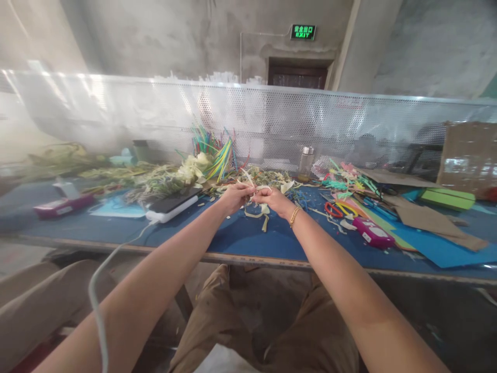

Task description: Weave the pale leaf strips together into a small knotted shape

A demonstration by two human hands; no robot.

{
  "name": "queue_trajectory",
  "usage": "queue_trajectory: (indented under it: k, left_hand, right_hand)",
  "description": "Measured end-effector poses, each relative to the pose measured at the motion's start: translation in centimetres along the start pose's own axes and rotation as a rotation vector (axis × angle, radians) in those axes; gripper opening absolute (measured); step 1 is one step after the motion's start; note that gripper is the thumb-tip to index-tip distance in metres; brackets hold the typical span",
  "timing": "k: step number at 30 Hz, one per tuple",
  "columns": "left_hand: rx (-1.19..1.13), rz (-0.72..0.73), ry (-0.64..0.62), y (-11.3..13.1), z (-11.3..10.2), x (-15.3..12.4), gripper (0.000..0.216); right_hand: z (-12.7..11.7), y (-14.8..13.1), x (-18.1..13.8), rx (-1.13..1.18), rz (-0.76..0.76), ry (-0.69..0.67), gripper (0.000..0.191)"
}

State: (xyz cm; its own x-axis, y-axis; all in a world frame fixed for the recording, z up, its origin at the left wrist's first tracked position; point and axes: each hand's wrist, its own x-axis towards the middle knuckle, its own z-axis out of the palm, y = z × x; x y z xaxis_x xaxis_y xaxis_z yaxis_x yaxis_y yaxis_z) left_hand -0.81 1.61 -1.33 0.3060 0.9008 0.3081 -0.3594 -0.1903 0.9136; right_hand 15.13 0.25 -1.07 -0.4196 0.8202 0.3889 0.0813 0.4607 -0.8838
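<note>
My left hand and my right hand meet above the middle of the blue tabletop, fingertips nearly touching. Both are closed in a pinch on a thin cream-coloured strip, whose one end sticks up above the left fingers. Whether it is paper, ribbon or straw, I cannot tell. More pale strips lie or hang just below the right fingers. A gold bracelet circles my right wrist. Behind the hands spreads a tangled heap of pale greenish strips.
A white device with a cable trailing over the table edge lies left. Colourful thin sticks and a glass bottle stand at the back. Right are red-handled scissors, a magenta box, and blue sheets. A perforated metal screen rises behind.
</note>
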Motion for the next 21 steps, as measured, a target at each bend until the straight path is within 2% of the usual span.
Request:
queue_trajectory:
  k: [4,10,16,21]
  left_hand:
    - [-0.039,-0.015,0.031,0.2,-0.2,0.1,0.024]
    - [-0.056,-0.083,-0.033,0.6,-0.1,-0.3,0.03]
    - [0.016,-0.073,-0.024,0.4,-0.2,-0.1,0.026]
    - [0.088,-0.038,0.01,0.4,-0.2,0.0,0.024]
  right_hand:
    - [-0.4,0.2,0.0,-0.003,0.025,0.099,0.031]
    - [-1.0,0.0,0.2,-0.065,0.004,0.307,0.032]
    - [-1.0,0.0,0.1,-0.239,-0.046,0.327,0.028]
    - [-1.1,-0.2,0.0,-0.252,-0.047,0.323,0.025]
